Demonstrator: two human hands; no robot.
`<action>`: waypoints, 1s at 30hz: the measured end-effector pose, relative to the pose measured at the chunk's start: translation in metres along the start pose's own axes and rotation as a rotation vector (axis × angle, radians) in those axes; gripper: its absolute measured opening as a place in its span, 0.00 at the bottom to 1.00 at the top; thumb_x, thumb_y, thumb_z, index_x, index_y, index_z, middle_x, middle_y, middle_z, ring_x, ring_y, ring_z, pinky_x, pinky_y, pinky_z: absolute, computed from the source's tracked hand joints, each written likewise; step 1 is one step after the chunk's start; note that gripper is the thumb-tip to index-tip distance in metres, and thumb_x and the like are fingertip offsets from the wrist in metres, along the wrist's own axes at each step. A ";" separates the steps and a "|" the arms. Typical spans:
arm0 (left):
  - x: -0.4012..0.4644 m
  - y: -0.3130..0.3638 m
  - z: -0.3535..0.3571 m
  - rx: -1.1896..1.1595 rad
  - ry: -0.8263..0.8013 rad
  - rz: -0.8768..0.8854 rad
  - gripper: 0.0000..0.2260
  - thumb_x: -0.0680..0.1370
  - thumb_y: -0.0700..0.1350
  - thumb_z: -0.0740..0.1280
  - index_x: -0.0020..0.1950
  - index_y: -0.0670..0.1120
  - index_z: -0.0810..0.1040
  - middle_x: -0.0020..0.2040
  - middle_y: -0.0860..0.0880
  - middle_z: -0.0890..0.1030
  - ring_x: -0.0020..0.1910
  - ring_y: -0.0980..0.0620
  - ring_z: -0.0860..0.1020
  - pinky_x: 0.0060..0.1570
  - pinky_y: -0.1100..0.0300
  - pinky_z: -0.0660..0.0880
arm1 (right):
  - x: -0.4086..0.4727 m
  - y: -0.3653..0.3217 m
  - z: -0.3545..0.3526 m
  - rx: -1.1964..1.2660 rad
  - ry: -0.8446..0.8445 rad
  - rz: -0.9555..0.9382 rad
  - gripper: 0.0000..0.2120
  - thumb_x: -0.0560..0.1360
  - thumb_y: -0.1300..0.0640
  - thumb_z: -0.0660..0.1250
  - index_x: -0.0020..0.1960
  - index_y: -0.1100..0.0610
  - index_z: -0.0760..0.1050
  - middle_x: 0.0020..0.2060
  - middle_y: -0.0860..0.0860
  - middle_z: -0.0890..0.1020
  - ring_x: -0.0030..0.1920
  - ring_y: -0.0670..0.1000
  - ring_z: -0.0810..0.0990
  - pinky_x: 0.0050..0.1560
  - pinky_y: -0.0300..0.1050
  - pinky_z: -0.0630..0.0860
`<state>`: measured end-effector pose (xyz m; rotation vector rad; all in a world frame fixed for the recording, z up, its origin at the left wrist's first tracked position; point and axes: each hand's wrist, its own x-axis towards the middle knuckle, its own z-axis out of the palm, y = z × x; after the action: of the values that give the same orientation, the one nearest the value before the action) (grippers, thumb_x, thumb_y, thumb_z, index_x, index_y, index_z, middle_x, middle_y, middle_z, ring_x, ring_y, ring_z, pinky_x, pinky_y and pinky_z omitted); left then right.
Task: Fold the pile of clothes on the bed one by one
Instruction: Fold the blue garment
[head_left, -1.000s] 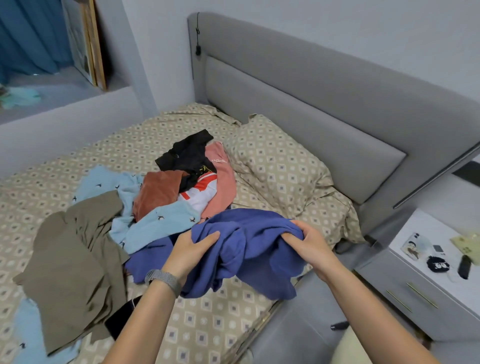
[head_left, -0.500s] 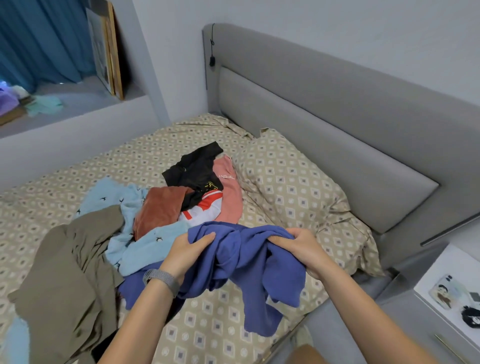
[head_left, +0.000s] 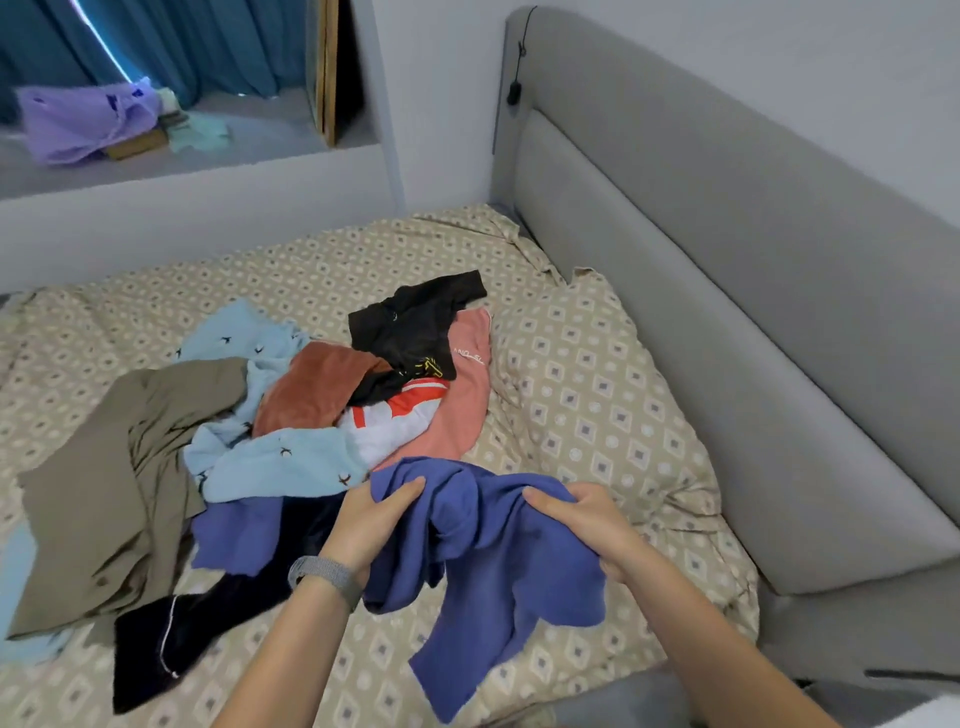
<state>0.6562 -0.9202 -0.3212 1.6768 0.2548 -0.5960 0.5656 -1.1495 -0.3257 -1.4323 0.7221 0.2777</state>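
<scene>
A crumpled blue-purple garment (head_left: 498, 582) hangs bunched above the bed's near edge. My left hand (head_left: 366, 525), with a grey watch band on its wrist, grips its left part. My right hand (head_left: 582, 519) grips its upper right edge. Behind it lies the pile: a light blue piece with bird prints (head_left: 275, 457), a rust-brown piece (head_left: 311, 389), a black shirt (head_left: 410, 327), a pink one (head_left: 462, 405), a white and red one (head_left: 400, 421). An olive-brown garment (head_left: 114, 478) spreads at the left. A dark navy garment (head_left: 176, 634) lies near the front.
The bed (head_left: 322, 270) has a beige diamond-patterned sheet, with a matching pillow (head_left: 587, 395) against the grey padded headboard (head_left: 727, 270). A ledge at the back left holds a purple bag (head_left: 83, 124) and a framed picture (head_left: 324, 67), in front of blue curtains.
The view has swung left, so the nightstand is out of sight. Both hands have lifted the blue-purple garment a little, uncovering the dark navy garment beneath.
</scene>
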 end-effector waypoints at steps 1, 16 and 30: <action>-0.001 -0.001 0.003 -0.014 0.017 -0.002 0.09 0.76 0.46 0.71 0.54 0.45 0.81 0.49 0.46 0.84 0.50 0.46 0.82 0.50 0.51 0.79 | 0.005 -0.003 -0.002 -0.005 -0.019 -0.001 0.11 0.72 0.51 0.74 0.41 0.60 0.82 0.39 0.55 0.86 0.38 0.51 0.85 0.36 0.42 0.78; -0.003 -0.051 -0.094 0.574 0.077 0.013 0.10 0.77 0.47 0.68 0.55 0.44 0.78 0.50 0.51 0.80 0.49 0.53 0.78 0.54 0.55 0.75 | 0.024 -0.045 0.099 -0.509 -0.285 -0.365 0.06 0.73 0.61 0.70 0.40 0.52 0.78 0.39 0.43 0.80 0.38 0.34 0.76 0.44 0.29 0.70; -0.012 -0.023 -0.060 0.503 -0.407 0.477 0.30 0.68 0.64 0.71 0.43 0.35 0.74 0.33 0.44 0.67 0.34 0.52 0.65 0.36 0.56 0.62 | 0.001 -0.066 0.095 -0.861 -0.630 -0.570 0.22 0.69 0.62 0.75 0.49 0.45 0.65 0.34 0.34 0.76 0.35 0.36 0.73 0.39 0.32 0.68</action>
<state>0.6494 -0.8559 -0.3294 1.9510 -0.6207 -0.6506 0.6316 -1.0682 -0.2761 -2.1262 -0.3973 0.5925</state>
